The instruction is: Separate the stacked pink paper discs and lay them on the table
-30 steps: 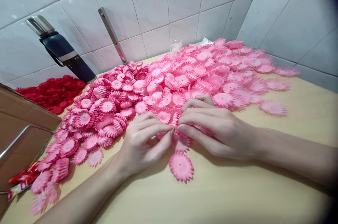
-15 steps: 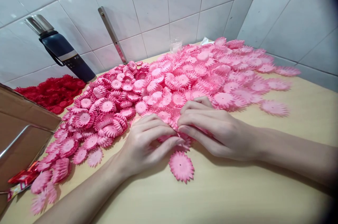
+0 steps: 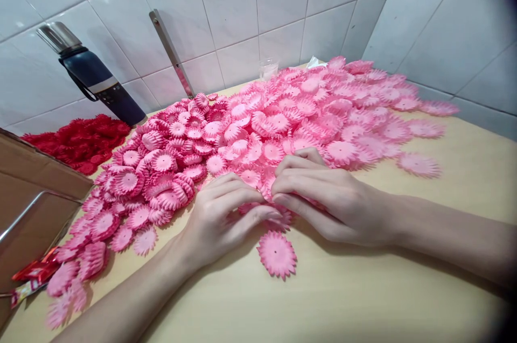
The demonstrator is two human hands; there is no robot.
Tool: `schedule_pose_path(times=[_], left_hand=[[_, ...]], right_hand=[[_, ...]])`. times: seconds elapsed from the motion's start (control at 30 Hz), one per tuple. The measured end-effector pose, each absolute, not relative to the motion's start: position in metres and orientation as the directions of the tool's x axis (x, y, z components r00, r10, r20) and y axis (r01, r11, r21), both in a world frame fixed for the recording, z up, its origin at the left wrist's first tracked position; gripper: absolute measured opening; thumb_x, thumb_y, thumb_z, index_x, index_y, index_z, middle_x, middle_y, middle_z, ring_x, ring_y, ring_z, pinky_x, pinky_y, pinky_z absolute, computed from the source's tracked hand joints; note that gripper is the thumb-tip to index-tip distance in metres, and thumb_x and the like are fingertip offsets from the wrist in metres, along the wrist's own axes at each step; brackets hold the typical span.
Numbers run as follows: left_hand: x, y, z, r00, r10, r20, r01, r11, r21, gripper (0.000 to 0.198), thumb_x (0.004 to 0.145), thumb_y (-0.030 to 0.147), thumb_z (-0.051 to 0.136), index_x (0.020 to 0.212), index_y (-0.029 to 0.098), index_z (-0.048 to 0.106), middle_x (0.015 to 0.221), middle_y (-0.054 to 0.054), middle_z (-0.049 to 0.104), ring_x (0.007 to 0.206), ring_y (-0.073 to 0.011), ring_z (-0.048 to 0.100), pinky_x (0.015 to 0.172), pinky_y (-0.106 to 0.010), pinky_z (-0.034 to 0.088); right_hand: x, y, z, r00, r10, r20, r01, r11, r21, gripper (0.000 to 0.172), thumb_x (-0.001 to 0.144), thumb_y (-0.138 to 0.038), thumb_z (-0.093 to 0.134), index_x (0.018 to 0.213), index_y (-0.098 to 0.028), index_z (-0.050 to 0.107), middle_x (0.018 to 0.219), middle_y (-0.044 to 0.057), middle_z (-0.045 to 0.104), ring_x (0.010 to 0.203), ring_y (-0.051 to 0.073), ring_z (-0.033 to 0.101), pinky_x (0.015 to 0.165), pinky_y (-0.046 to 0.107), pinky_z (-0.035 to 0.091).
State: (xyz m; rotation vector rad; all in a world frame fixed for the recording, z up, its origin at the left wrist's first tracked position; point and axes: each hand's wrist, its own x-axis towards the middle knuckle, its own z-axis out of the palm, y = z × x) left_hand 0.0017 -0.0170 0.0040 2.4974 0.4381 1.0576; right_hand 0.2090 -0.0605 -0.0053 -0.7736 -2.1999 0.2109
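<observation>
My left hand (image 3: pixel 224 219) is closed, its thumb and fingertips on the edge of a pink flower-petal disc (image 3: pixel 284 219) at the near side of the heap. From the right, my right hand (image 3: pixel 335 205) is closed on the same spot, fingers bent and thumb tucked beneath. Most of that disc is hidden by my fingers, so I cannot tell whether it is one layer or several. Just below, a single toothed pink petal disc (image 3: pixel 277 255) with a small centre hole lies flat on the table (image 3: pixel 323 294).
A wide heap of pink petal discs (image 3: pixel 278 122) spreads behind my hands. Further left are a red petal pile (image 3: pixel 81 141), a dark blue flask (image 3: pixel 99 79), a cardboard box (image 3: pixel 36 187) and shiny wrappers (image 3: pixel 36 273). A metal strip (image 3: pixel 172 52) leans on the tiled wall; a clear cup (image 3: pixel 269 69) stands behind the heap.
My left fingers have shifted very slightly at the disc's edge. My right hand and the heap look the same.
</observation>
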Motion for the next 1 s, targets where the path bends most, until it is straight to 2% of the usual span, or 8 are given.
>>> schedule_pose_path(times=[0.27, 0.6, 1.0], left_hand=[[0.0028, -0.0177, 0.0038, 0.663, 0.423, 0.617, 0.138, -0.880, 0.455, 0.006, 0.080, 0.016, 0.073, 0.081, 0.011, 0.069, 0.071, -0.006, 0.070, 0.065, -0.0148, 0.063, 0.062, -0.027, 0.050], [0.0016, -0.0183, 0.0029, 0.663, 0.437, 0.608, 0.159, -0.876, 0.455, 0.008, 0.083, 0.009, 0.067, 0.090, 0.013, 0.068, 0.080, -0.008, 0.072, 0.071, -0.0146, 0.065, 0.067, -0.026, 0.053], [0.0031, -0.0206, 0.0039, 0.646, 0.464, 0.606, 0.170, -0.862, 0.478, 0.009, 0.082, 0.007, 0.065, 0.088, 0.013, 0.068, 0.077, -0.007, 0.071, 0.068, -0.0147, 0.063, 0.064, -0.027, 0.052]], right_hand=[[0.2085, -0.0601, -0.0054, -0.525, 0.581, 0.622, 0.453, 0.809, -0.374, 0.013, 0.096, -0.012, 0.046, 0.088, -0.015, 0.055, 0.074, 0.002, 0.056, 0.073, 0.015, 0.047, 0.073, 0.034, 0.033], [0.2091, -0.0607, -0.0071, -0.512, 0.595, 0.620, 0.482, 0.796, -0.366, 0.012, 0.097, -0.014, 0.046, 0.090, -0.016, 0.056, 0.074, 0.003, 0.058, 0.073, 0.016, 0.047, 0.073, 0.035, 0.033], [0.2069, -0.0610, -0.0043, -0.490, 0.596, 0.637, 0.507, 0.789, -0.348, 0.012, 0.096, -0.015, 0.048, 0.088, -0.015, 0.057, 0.069, 0.002, 0.055, 0.070, 0.016, 0.046, 0.072, 0.034, 0.032]])
